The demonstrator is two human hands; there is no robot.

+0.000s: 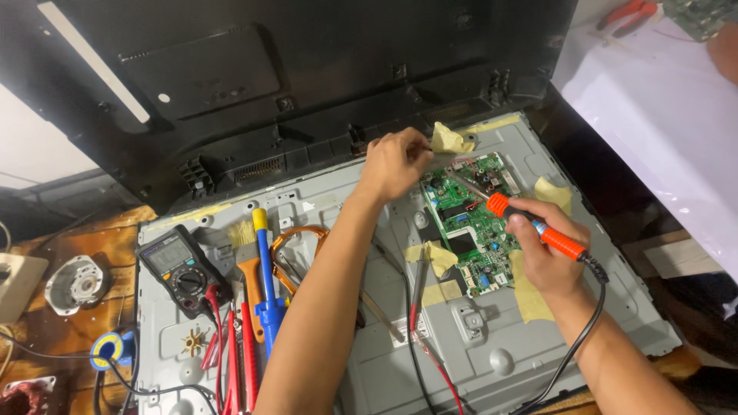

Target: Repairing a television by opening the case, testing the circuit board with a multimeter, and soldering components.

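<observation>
My right hand (544, 250) grips an orange-handled soldering iron (538, 229); its metal tip reaches up-left onto a green circuit board (470, 230) mounted on the grey metal back of a flat-screen panel (492, 338). My left hand (393, 163) is pinched shut over the board's upper left edge, holding something thin that I cannot make out, next to a strip of yellow tape (450, 140). More yellow tape pieces (530, 288) lie around the board.
A black multimeter (181, 269) with red and black leads, a brush (247, 269), a blue tool (266, 292) and orange-handled pliers (296, 250) lie on the panel's left. The removed black rear cover (292, 69) leans behind. A white sheet (661, 115) covers the right side.
</observation>
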